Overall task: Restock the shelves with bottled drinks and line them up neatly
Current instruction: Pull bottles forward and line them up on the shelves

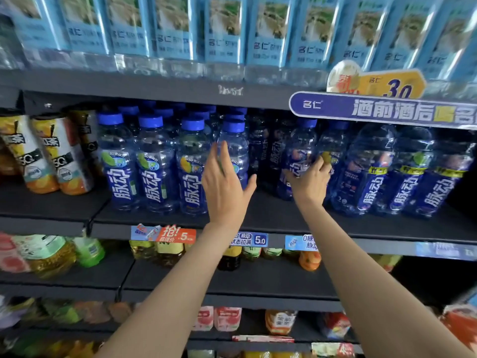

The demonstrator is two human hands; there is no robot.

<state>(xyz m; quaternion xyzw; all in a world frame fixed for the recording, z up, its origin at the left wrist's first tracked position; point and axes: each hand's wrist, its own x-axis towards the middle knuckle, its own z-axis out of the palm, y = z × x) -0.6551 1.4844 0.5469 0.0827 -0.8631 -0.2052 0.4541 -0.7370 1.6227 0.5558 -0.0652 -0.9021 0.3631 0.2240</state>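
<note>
Middle shelf (271,215), dark, viewed from the front. Far left: orange-and-white labelled bottles (46,153), leaning left. Next right: a block of blue-capped clear bottles (152,164) with blue labels, upright, three across at the near edge, more rows behind.

Left hand (224,187): grip wide, fingers spread, palm laid against the near side of the fourth blue-capped bottle (233,140) in the front row; whether the fingers press it cannot be told. This bottle stands just beside the third one.

A bare gap of shelf lies between the two hands; darker bottles sit far back in it.

Right hand (309,182): grip closed around the lower body of a tilted blue bottle (300,156), cap leaning right, base at the shelf.

Right of it: larger blue bottles (402,171), tilted, close together.

Above: pale-blue labelled bottles (224,34) in a row; purple promotional sign (387,109) on the upper shelf edge. Price tags (178,235) on the middle shelf's front edge.
</note>
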